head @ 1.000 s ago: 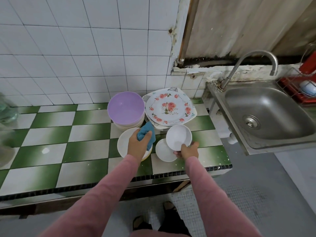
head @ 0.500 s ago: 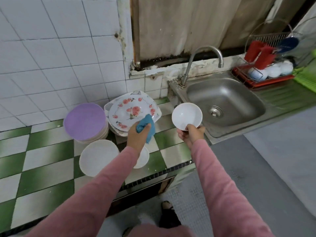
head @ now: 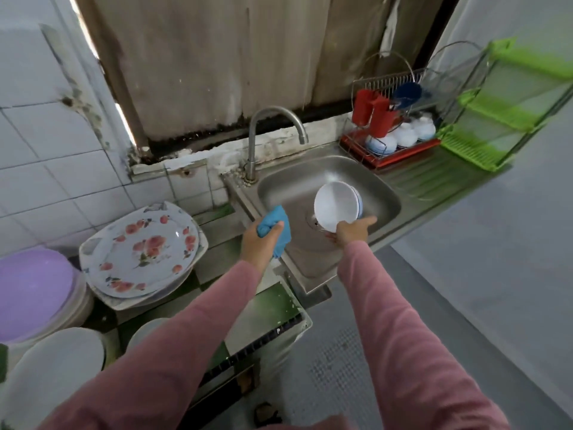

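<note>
Now, right hand point(head: 352, 232): grips the white bowl point(head: 336, 206) at its lower rim, fingers curled beneath it; the fingertips behind the bowl are hidden.
White bowl: held in the air over the sink point(head: 383, 193), above the drain and toward the front edge; tilted on its side, hollow facing the camera.
Left hand point(head: 259, 246): closed round a bunched blue cloth point(head: 279, 228), thumb pressing it in.
Blue cloth: over the sink's left edge, just left of the bowl, not touching it.
Tap point(head: 273, 125): at the sink's back left corner.
Counter point(head: 269, 308): green and white tiles, left of the sink.
Floral plate point(head: 142, 252): tops a stack by the counter's back edge.
Purple dish point(head: 34, 287): on a stack at the counter's far left.
Red rack point(head: 390, 150): at the drainboard's back edge, bowls upturned in it.
</note>
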`<move>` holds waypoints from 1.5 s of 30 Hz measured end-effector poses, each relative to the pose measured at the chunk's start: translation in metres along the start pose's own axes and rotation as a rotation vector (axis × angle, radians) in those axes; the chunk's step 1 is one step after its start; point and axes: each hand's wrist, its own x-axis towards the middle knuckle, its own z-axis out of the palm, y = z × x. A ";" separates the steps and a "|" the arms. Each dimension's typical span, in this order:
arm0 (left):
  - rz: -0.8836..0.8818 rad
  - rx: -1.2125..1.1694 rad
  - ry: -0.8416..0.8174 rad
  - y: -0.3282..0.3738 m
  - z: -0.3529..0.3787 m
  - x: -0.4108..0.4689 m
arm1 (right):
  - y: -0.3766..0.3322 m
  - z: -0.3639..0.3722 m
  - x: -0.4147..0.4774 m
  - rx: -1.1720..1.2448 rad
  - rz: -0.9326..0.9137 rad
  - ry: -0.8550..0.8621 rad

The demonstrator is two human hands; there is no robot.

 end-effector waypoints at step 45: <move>0.330 -0.092 0.590 0.013 -0.142 -0.031 | 0.054 0.146 -0.111 0.278 0.356 -1.030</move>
